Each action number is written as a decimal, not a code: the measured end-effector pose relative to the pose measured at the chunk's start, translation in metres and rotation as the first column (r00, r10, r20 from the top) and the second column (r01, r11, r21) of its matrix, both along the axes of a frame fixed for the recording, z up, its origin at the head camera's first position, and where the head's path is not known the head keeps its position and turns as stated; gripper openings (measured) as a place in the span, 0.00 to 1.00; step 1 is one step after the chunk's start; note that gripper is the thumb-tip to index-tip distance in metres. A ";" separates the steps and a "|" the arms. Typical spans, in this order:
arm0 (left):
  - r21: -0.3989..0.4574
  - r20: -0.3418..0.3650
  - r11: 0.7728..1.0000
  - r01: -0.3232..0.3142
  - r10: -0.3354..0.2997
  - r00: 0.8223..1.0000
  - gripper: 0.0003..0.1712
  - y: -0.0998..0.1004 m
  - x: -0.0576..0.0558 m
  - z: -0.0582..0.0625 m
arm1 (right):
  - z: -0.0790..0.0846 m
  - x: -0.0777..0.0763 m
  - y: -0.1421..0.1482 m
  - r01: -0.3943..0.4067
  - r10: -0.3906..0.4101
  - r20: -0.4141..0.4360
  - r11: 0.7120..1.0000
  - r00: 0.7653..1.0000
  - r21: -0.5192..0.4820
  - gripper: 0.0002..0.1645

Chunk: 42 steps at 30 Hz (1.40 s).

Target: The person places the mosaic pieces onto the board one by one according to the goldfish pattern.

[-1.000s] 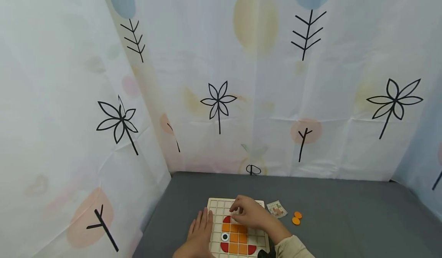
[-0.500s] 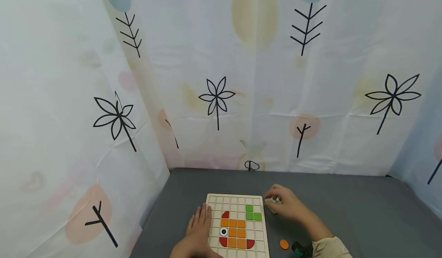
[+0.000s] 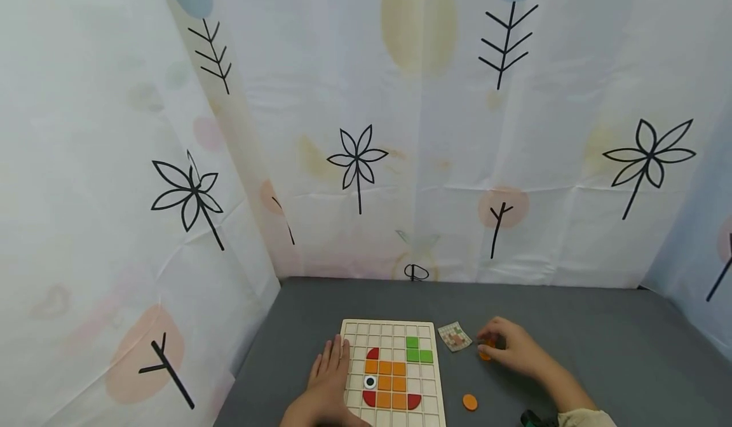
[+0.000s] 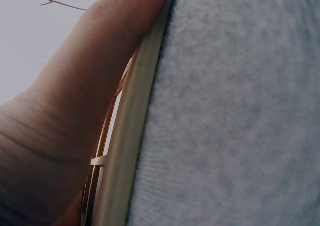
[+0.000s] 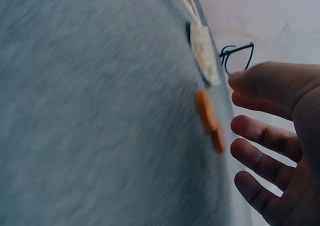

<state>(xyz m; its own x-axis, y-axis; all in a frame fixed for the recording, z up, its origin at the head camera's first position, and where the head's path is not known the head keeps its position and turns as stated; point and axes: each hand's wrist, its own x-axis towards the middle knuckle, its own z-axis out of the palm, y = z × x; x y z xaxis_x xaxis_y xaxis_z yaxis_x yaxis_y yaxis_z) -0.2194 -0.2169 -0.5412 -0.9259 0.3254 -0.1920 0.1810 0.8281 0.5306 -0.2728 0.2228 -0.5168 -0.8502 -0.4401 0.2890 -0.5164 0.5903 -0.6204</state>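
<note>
A wooden grid board (image 3: 423, 403) lies on the grey table, bearing orange squares (image 3: 385, 384), red quarter-round pieces (image 3: 414, 401), green squares (image 3: 413, 354) and a round eye piece (image 3: 370, 382). My left hand (image 3: 327, 379) rests along the board's left edge with straight fingers; in the left wrist view its thumb side (image 4: 95, 51) meets the board's rim (image 4: 132, 116). Right of the board, my right hand (image 3: 517, 347) hovers over two orange discs (image 5: 206, 110), partly hidden in the head view. Its fingers are loosely bent and apart from the discs in the right wrist view.
Between board and right hand lies a small printed card (image 3: 455, 337). Another orange disc (image 3: 470, 403) is nearer the front. A dark object (image 3: 534, 419) shows at the right wrist. White patterned curtains (image 3: 423, 160) surround the grey table (image 3: 600, 344).
My right hand has moved right, from over the board past the card to the two orange discs. Green squares and a front disc have come into sight. My left hand stays on the board's edge.
</note>
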 end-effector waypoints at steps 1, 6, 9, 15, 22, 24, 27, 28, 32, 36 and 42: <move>-0.002 -0.001 1.000 0.000 0.000 1.000 0.95 0.000 0.000 0.000 | -0.002 0.001 0.002 -0.002 0.002 0.009 1.000 1.000 0.000 0.07; 0.002 -0.007 1.000 -0.006 0.006 1.000 0.96 0.000 0.003 0.003 | -0.007 0.004 0.007 0.006 -0.006 0.017 1.000 1.000 0.003 0.09; 0.016 -0.009 1.000 -0.008 0.009 1.000 0.95 0.001 0.005 0.005 | -0.008 0.005 0.009 0.027 -0.027 0.029 1.000 0.999 0.008 0.09; 0.007 -0.008 1.000 -0.009 0.009 1.000 0.96 0.004 0.006 0.010 | -0.005 0.007 0.014 0.069 -0.071 0.088 0.997 0.994 0.030 0.07; 0.005 -0.013 1.000 -0.023 0.023 1.000 0.98 0.005 0.005 0.010 | -0.002 0.007 0.017 0.099 -0.103 0.097 0.994 0.990 0.043 0.13; 0.002 -0.019 1.000 -0.025 0.025 1.000 0.98 0.005 0.005 0.010 | -0.003 0.006 0.018 0.106 -0.111 0.102 0.993 0.988 0.053 0.14; -0.001 -0.020 1.000 -0.027 0.027 0.999 0.98 0.006 0.006 0.009 | -0.005 0.005 0.020 0.108 -0.114 0.103 0.992 0.988 0.059 0.14; -0.001 -0.019 1.000 -0.028 0.028 0.999 0.98 0.006 0.006 0.009 | -0.005 0.004 0.020 0.109 -0.115 0.102 0.992 0.988 0.058 0.13; 0.003 -0.005 1.000 -0.027 0.027 1.000 0.98 0.006 0.007 0.010 | -0.006 0.003 0.020 0.116 -0.120 0.080 0.992 0.990 0.046 0.10; 0.002 0.006 1.000 -0.024 0.024 1.000 0.98 0.006 0.006 0.012 | -0.007 0.003 0.018 0.141 -0.143 0.066 0.989 0.987 0.043 0.08; -0.023 0.006 1.000 -0.018 0.018 1.000 0.99 0.005 0.005 0.011 | -0.005 0.004 0.016 0.180 -0.183 0.061 0.982 0.981 0.058 0.07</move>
